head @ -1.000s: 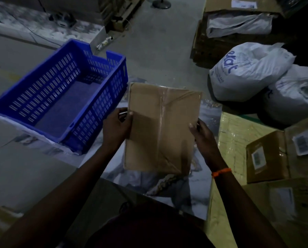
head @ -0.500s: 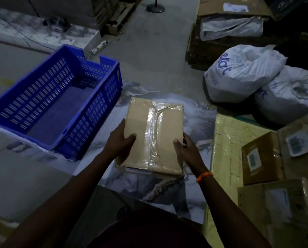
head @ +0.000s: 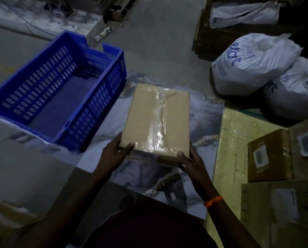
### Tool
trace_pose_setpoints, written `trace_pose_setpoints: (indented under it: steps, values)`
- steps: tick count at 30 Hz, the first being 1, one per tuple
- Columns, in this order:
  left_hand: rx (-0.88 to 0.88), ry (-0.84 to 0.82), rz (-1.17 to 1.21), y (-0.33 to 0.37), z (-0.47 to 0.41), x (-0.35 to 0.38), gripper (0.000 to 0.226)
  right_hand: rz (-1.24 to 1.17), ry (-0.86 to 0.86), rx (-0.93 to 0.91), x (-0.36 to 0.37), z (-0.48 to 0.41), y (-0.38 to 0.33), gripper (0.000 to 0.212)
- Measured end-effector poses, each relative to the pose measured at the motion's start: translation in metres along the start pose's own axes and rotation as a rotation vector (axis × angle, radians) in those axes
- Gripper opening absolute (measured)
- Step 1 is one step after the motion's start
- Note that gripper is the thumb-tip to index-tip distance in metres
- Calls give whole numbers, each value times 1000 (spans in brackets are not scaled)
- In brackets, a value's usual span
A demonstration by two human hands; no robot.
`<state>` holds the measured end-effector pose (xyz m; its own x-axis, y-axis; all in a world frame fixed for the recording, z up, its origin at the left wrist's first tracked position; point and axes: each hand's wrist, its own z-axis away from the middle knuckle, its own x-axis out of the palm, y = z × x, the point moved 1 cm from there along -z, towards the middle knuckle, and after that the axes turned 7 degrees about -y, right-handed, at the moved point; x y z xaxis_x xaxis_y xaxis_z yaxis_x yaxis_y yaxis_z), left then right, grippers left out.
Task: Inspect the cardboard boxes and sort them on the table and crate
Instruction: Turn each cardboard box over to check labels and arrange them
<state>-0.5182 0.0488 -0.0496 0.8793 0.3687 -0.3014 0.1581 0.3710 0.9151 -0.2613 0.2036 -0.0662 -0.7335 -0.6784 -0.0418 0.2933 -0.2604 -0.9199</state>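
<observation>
My fingers grip the near corners of the taped cardboard box, thumbs on top: left hand at its 7 o'clock corner, right hand at 5. The box lies flat over the marble bench, long axis 12 to 6. The blue crate stands at 10 o'clock, nearer my left hand.

Orange thread band round the right wrist, a bit frayed. Left forearm and right forearm bare to the frame edge. Dark maroon garment over the torso
</observation>
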Motion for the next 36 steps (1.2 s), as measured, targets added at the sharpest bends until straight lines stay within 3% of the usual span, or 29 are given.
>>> trace_pose_setpoints:
  steps: [5,15,19,23,28,33,36]
  values:
    - [-3,82,52,36,-57,-26,47,-43,22,-96,15,-53,-38,56]
    - [-99,219,139,47,-156,-80,47,-29,114,-130,69,-153,-63,69]
    - [-114,206,168,31,-156,-87,46,-2,97,-140,79,-155,-48,62]
    - [-136,218,166,22,-154,-83,46,42,71,-118,87,-159,-39,70]
    - [-182,295,154,6,-166,-88,53,158,36,-159,93,-166,-56,68]
    - [-272,494,274,12,-172,-73,51,290,6,-183,90,-174,-62,71]
    - [-256,453,272,6,-166,-65,57,320,-39,-165,81,-176,-64,74]
